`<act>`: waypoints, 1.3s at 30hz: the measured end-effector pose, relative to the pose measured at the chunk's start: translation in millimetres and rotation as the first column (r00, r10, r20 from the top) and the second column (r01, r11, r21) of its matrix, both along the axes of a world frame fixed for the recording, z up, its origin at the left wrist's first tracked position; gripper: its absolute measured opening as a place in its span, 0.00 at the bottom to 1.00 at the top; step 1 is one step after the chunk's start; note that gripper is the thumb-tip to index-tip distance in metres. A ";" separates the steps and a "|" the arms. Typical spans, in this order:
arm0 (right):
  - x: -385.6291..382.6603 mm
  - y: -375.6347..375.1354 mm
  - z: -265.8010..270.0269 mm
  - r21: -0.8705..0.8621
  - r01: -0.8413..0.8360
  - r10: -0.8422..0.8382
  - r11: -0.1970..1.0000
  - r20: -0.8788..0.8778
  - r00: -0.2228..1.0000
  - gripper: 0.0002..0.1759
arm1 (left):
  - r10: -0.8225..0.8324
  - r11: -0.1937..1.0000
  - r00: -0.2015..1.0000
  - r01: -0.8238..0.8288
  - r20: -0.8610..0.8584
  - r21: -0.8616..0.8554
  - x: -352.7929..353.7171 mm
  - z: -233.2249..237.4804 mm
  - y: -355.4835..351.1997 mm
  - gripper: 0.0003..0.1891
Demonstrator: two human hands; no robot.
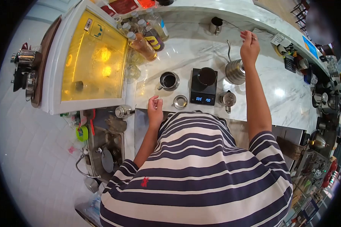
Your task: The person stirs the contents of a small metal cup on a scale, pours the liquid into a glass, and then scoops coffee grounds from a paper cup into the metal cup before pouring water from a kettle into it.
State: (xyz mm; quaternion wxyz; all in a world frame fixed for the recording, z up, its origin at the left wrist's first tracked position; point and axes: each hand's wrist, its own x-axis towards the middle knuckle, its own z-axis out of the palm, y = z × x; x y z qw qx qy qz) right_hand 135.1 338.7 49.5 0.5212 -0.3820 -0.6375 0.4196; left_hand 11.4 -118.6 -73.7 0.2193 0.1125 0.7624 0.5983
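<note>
My right hand reaches over the far right of the counter, its fingers pinched at the end of a thin rod. That rod slopes down to the rim of a small metal cup; its other end is hidden. Below my right wrist stands a steel gooseneck kettle. Near the counter's front edge, my left hand has loosely curled fingers with nothing visible in them. Close to it are a metal pitcher with dark contents and a small metal dish. A dark round vessel sits on a lit black scale.
A metal cup with a handle stands right of the scale. Several bottles and glass jars line the yellow-lit cabinet. At lower left is a sink. A calculator lies at the right.
</note>
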 end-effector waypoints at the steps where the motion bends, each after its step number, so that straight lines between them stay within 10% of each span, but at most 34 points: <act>1: -4.7 6.6 -4.2 0.046 -0.002 0.000 0.999 0.042 0.999 0.18 | 0.017 1.000 1.000 -0.017 0.008 0.007 2.1 -1.4 1.4 0.16; 12: -38.5 57.3 -41.7 0.202 -0.074 -0.016 0.977 0.412 0.911 0.17 | 0.083 0.996 0.995 -0.081 0.060 -0.039 34.1 2.2 20.2 0.16; 24: -27.4 66.4 -63.6 0.145 -0.127 0.057 0.981 0.411 0.910 0.20 | 0.060 0.995 0.998 -0.058 0.028 -0.075 41.3 -1.6 36.0 0.16; 33: 30.1 -11.9 -10.7 0.256 0.041 -0.068 0.966 0.096 0.993 0.20 | 0.050 0.998 0.998 -0.049 0.022 -0.032 44.4 -8.9 35.3 0.15; 39: 80.4 -80.2 -8.6 0.005 -0.280 0.272 0.960 0.231 0.934 0.25 | 0.040 0.999 0.999 -0.039 0.021 -0.028 51.0 -14.1 29.3 0.16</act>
